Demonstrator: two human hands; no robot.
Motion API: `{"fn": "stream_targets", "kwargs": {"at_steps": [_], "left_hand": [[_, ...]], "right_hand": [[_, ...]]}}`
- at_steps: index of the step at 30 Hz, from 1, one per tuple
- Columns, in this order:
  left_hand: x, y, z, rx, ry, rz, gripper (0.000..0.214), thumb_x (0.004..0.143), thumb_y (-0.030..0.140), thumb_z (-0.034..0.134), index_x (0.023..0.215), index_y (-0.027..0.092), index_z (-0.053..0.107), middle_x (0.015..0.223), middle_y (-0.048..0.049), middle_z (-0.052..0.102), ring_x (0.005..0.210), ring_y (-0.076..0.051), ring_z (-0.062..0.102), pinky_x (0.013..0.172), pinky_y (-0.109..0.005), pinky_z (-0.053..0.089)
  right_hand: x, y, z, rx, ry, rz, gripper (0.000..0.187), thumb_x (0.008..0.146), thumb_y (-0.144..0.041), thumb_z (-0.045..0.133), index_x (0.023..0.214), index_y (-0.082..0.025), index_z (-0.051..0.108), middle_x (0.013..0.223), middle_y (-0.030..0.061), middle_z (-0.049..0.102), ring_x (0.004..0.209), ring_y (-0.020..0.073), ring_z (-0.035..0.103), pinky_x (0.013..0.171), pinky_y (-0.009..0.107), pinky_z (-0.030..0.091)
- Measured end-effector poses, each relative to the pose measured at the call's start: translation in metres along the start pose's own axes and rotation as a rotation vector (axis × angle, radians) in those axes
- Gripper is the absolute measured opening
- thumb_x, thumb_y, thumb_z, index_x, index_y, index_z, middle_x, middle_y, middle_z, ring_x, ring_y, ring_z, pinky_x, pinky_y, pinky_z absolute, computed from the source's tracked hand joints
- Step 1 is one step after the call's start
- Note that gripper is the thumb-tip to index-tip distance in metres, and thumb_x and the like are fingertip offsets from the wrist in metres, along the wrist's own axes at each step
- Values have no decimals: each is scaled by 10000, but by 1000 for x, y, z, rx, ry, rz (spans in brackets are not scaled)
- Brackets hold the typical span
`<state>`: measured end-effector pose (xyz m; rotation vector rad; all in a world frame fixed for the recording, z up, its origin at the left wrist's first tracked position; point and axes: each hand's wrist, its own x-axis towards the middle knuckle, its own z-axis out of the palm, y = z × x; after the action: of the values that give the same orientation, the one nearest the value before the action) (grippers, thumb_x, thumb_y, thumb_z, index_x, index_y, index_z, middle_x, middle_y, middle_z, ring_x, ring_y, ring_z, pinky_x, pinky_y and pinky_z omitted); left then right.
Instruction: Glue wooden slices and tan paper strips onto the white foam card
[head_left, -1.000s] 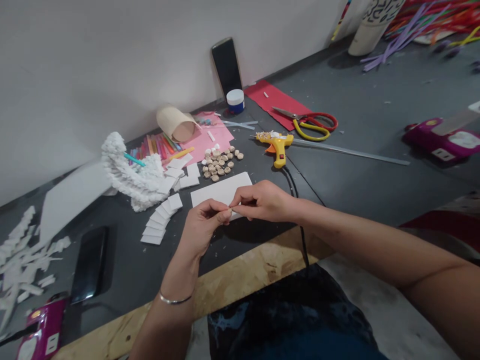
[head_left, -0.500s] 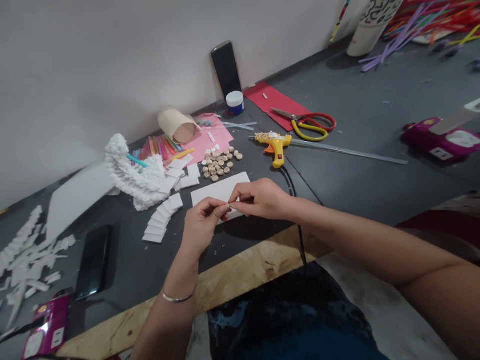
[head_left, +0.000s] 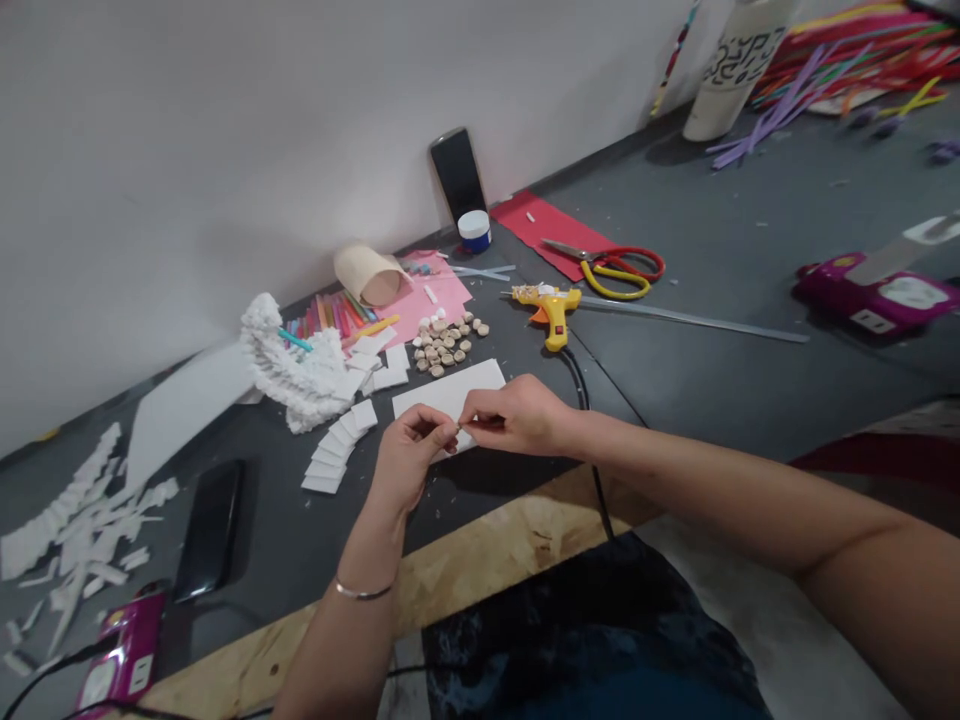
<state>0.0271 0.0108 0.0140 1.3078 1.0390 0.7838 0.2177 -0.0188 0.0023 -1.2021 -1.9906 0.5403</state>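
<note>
On a grey work table (head_left: 697, 400) set against a white wall (head_left: 225, 150), craft supplies sit within easy reach of the person working: a yellow hot glue gun (head_left: 551, 312), its black cord (head_left: 581, 400) trailing toward the table edge, red-and-yellow-handled scissors (head_left: 619, 270) on a red sheet (head_left: 536, 230), and a heap of small wooden discs (head_left: 442, 345). White squares (head_left: 335, 447) lie in a neat overlapping row, handy beside a ruffled white strip (head_left: 292, 375). Above a white rectangular sheet (head_left: 442, 390), the left hand (head_left: 409, 455) and right hand (head_left: 517, 420) meet, their fingertips (head_left: 448, 428) pinched almost shut on a small pale scrap (head_left: 457, 426), too tiny to identify, held close for fine work.
</note>
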Motion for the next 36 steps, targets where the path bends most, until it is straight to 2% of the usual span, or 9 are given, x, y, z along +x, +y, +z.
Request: {"fn": "stream_targets", "kwargs": {"at_steps": [5, 8, 11, 15, 21, 28, 36], "left_hand": [[-9, 1, 10, 148, 144, 131, 197, 746, 345, 747, 816, 164, 715, 663, -11, 699, 615, -129, 651, 633, -235, 521], [-13, 2, 15, 192, 179, 179, 208, 708, 320, 778, 842, 171, 721, 769, -27, 732, 694, -142, 678, 669, -238, 542], [-13, 0, 16, 175, 199, 187, 209, 662, 303, 810, 785, 168, 709, 743, -18, 722, 674, -131, 663, 640, -219, 536], [-10, -3, 15, 95, 164, 129, 214, 663, 323, 805, 736, 158, 692, 641, -2, 684, 562, -114, 625, 559, -210, 514], [-9, -5, 14, 45, 119, 110, 231, 697, 346, 789, 773, 156, 682, 654, -5, 682, 584, -118, 642, 577, -211, 525], [-12, -3, 13, 143, 55, 138, 192, 784, 347, 720, 811, 163, 674, 689, -7, 683, 620, -120, 649, 595, -205, 519], [-15, -3, 11, 324, 4, 249, 152, 886, 321, 614, 891, 183, 677, 773, -15, 697, 675, -117, 658, 629, -204, 511]], "right_hand": [[1, -4, -1, 134, 17, 155, 73, 809, -262, 577, 802, -193, 598, 522, -72, 529, 469, 64, 421, 532, 189, 292], [1, -5, -3, 191, -15, 198, 81, 819, -270, 580, 816, -189, 578, 518, -74, 546, 466, 64, 435, 527, 184, 302], [0, -5, -5, 266, -76, 183, 115, 852, -296, 573, 849, -182, 586, 541, -58, 597, 486, 69, 491, 537, 183, 329], [0, -5, -10, 331, -138, 162, 140, 893, -295, 541, 889, -174, 613, 581, -39, 643, 518, 73, 546, 552, 182, 359], [0, -1, -17, 300, -185, 135, 136, 880, -259, 556, 949, -171, 632, 619, -38, 675, 507, 62, 534, 553, 182, 362], [1, 1, -22, 228, -194, 142, 129, 891, -297, 578, 927, -176, 608, 616, -45, 670, 489, 59, 504, 549, 188, 351], [2, -1, -21, 260, -214, 175, 143, 902, -330, 577, 912, -188, 564, 652, -35, 703, 558, 86, 597, 587, 206, 383]]}}
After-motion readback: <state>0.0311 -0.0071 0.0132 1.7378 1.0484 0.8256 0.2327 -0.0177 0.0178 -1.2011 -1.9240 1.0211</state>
